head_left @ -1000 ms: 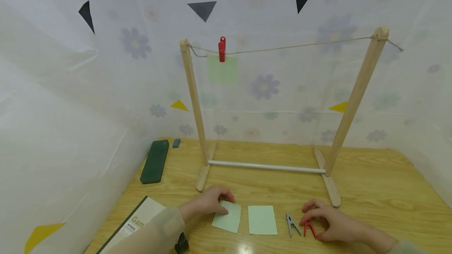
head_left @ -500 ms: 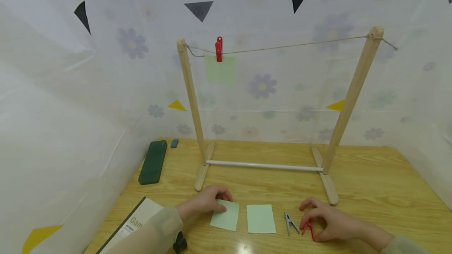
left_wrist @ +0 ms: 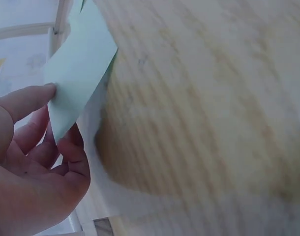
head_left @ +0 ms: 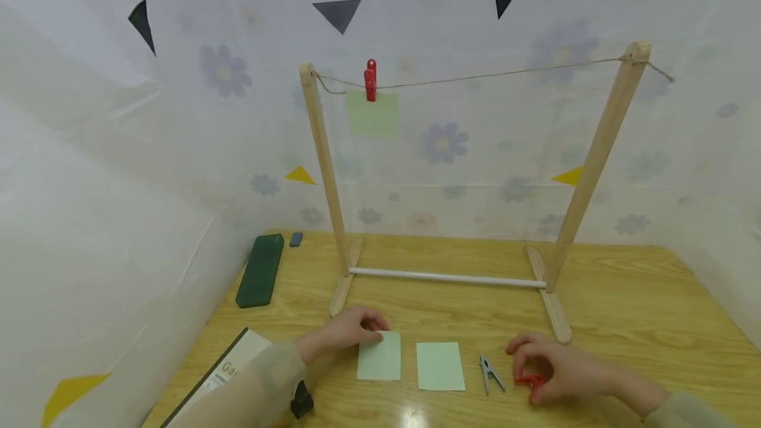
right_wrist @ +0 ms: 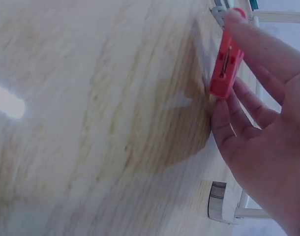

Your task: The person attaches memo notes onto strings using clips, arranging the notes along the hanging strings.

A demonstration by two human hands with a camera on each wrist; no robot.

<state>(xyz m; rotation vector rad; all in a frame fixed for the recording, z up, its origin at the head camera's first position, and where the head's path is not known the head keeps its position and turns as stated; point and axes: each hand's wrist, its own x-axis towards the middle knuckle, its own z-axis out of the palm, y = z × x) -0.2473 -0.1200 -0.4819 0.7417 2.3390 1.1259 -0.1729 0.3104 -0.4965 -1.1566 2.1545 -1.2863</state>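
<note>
My left hand pinches the top edge of a pale green paper sheet between thumb and fingers; in the left wrist view the sheet slants up from the fingertips. A second green sheet lies flat on the table to its right. My right hand holds a red clothespin, with the thumb on one end in the right wrist view, where the clothespin shows its spring. Just left of that hand lies a grey clothespin.
Behind the hands stands a wooden frame with a string tied across it. From the string a red clothespin hangs a green sheet. At left are a green case, a small blue block and a notebook.
The red clothespin, standing with its legs toward me before, has turned over in my right hand. The left hand's sheet has straightened and shifted slightly away from me.
</note>
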